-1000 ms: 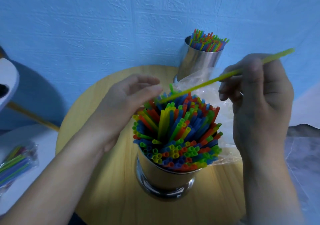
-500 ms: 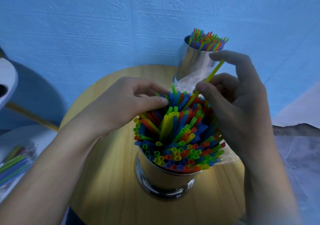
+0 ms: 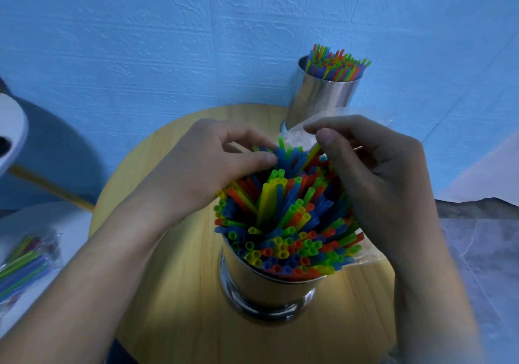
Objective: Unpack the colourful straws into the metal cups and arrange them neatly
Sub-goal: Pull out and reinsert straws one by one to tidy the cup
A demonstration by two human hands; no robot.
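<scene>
A metal cup [image 3: 269, 288] stands near the front of the round wooden table [image 3: 174, 293], packed with colourful straws [image 3: 283, 223] that fan outward. My right hand [image 3: 376, 184] pinches a yellow straw [image 3: 311, 157] between thumb and fingers; most of its length is sunk among the others at the far side of the cup. My left hand [image 3: 202, 170] touches the blue straws at the far left of the bundle with thumb and fingertips. A second metal cup [image 3: 320, 97] full of straws stands at the table's back edge by the wall.
A crumpled clear plastic bag [image 3: 297, 139] lies behind the near cup, partly hidden by my right hand. A sealed pack of straws [image 3: 25, 262] lies on a white surface at the lower left. A blue wall rises right behind the table.
The right hand has swung the yellow straw from nearly level to upright and pushed it down into the near cup. The left hand has moved in to the straw tops.
</scene>
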